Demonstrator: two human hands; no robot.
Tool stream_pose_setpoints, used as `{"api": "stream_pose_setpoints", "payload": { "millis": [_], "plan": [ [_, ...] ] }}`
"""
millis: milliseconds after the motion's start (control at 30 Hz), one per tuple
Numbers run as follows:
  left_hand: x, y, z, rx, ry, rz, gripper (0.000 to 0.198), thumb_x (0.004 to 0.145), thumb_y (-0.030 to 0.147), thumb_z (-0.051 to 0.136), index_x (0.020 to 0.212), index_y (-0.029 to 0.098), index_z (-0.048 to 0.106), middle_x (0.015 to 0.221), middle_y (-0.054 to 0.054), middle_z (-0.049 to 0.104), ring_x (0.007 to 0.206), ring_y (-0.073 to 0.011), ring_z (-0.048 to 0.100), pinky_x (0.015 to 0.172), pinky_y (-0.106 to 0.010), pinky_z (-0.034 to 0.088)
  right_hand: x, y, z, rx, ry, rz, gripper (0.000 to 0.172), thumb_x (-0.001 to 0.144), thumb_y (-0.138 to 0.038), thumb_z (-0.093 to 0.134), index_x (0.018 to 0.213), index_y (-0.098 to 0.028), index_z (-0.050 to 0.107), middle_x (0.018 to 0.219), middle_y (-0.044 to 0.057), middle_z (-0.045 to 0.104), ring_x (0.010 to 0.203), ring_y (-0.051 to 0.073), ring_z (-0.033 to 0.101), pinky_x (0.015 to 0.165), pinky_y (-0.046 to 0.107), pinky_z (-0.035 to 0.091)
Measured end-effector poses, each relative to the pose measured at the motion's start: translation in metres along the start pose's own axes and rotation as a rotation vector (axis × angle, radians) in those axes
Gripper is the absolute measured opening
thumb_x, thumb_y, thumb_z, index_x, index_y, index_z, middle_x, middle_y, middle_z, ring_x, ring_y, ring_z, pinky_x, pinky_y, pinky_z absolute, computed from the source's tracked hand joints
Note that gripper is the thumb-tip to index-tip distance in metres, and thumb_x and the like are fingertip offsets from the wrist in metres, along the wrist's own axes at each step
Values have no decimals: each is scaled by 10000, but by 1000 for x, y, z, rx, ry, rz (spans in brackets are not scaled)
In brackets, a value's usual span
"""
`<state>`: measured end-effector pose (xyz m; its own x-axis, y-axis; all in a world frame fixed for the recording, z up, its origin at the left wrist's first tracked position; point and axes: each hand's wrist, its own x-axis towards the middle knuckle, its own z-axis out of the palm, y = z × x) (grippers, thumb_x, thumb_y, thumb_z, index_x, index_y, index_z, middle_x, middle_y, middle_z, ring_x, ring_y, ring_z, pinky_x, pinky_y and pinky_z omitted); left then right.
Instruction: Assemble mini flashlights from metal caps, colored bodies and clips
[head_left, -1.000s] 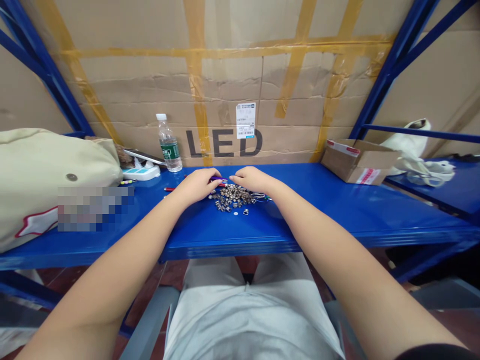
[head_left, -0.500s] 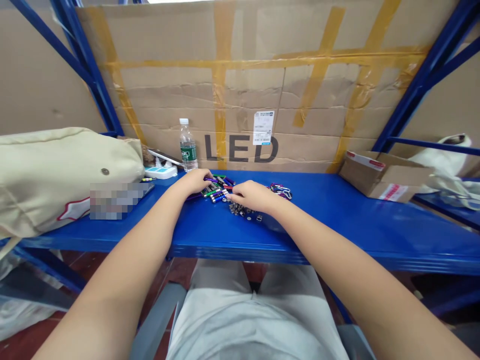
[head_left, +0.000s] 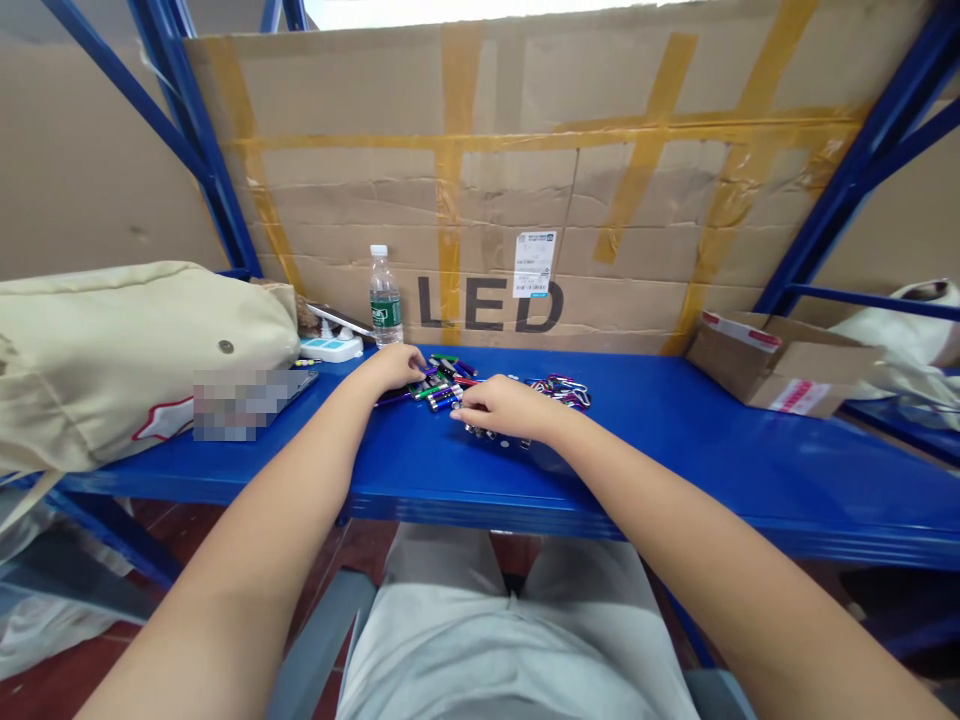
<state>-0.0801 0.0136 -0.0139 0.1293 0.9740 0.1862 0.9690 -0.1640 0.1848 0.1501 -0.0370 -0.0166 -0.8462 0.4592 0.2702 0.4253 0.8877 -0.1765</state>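
Observation:
On the blue steel shelf [head_left: 675,460] lies a loose heap of small coloured metal tubes [head_left: 442,385], purple, green and blue. My left hand [head_left: 394,367] rests with its fingertips at the heap's left side. My right hand [head_left: 502,408] is curled low over a cluster of small silver metal parts [head_left: 484,431], hiding most of them. A tangle of coloured carabiner clips [head_left: 559,392] lies just beyond that hand, untouched. Whether either hand grips a piece is hidden.
A canvas bag [head_left: 135,360] fills the shelf's left end, beside a pixelated patch [head_left: 247,404]. Behind it are a water bottle [head_left: 385,300], a power strip [head_left: 332,349] and a phone [head_left: 337,320]. An open cardboard box [head_left: 780,370] sits at right, against a taped cardboard backing [head_left: 487,180].
My hands have drawn apart, showing the coloured tubes. My right hand now lies over the silver parts, and the view has tilted upward.

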Motion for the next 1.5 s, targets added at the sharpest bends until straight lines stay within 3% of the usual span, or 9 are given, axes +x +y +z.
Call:
{"api": "stream_pose_setpoints", "payload": {
  "millis": [300,433,567,700,800,1033,1200,1367,1500],
  "plan": [
    [-3,7,-2,-7,129,-71,300,798,285,540,1035,135,647,960,-89,703,850,-211,642,743,-278,471,1,1,3,-6,10,0,369,899,-366,472,590,-165,450,584,-25,474,539,82,357,539,254,208],
    [-13,21,-11,-128,246,133,232,830,322,503,863,162,667,899,-57,696,841,-199,619,751,-287,457,3,4,6,19,108,100,389,890,-394,464,573,-170,446,566,-24,472,535,87,353,536,259,204],
    [-25,49,-8,-497,73,410,287,816,418,548,920,167,640,837,-29,676,761,-164,614,693,-270,473,4,14,6,153,283,274,374,865,-417,463,578,-176,463,546,-32,466,540,95,389,535,253,220],
    [-28,62,-1,-721,-14,380,333,863,446,484,946,151,615,805,-36,667,725,-148,624,668,-275,484,5,23,3,209,354,365,404,838,-433,470,530,-185,386,515,-45,406,525,92,359,525,251,221],
    [-27,60,1,-773,-118,340,351,824,466,554,978,156,614,871,-52,691,783,-158,644,715,-298,498,6,26,3,203,387,400,373,842,-396,447,538,-186,391,518,-45,406,532,94,356,530,253,222],
    [-26,65,8,-764,-104,314,313,732,275,662,1015,154,602,958,-64,708,916,-176,649,803,-318,510,5,27,1,252,400,425,396,842,-442,431,542,-187,391,525,-46,375,538,94,337,518,250,228],
    [-33,61,-10,-519,-99,376,337,762,360,623,1037,168,657,939,-38,713,854,-175,644,770,-285,497,3,33,-6,316,444,465,376,849,-453,433,638,-169,560,575,-18,480,579,117,424,559,249,313],
    [-41,46,-34,-271,-203,333,295,751,420,621,943,212,706,916,8,720,835,-167,637,732,-232,470,-4,51,-15,293,542,520,344,852,-426,454,705,-165,623,633,18,580,622,144,506,638,275,381],
    [-42,39,-37,-202,-307,354,258,710,433,664,858,229,721,883,28,724,841,-161,638,765,-213,459,-9,64,-17,232,545,546,318,851,-375,457,667,-162,606,678,36,615,656,151,528,658,280,387]
  ]
}}
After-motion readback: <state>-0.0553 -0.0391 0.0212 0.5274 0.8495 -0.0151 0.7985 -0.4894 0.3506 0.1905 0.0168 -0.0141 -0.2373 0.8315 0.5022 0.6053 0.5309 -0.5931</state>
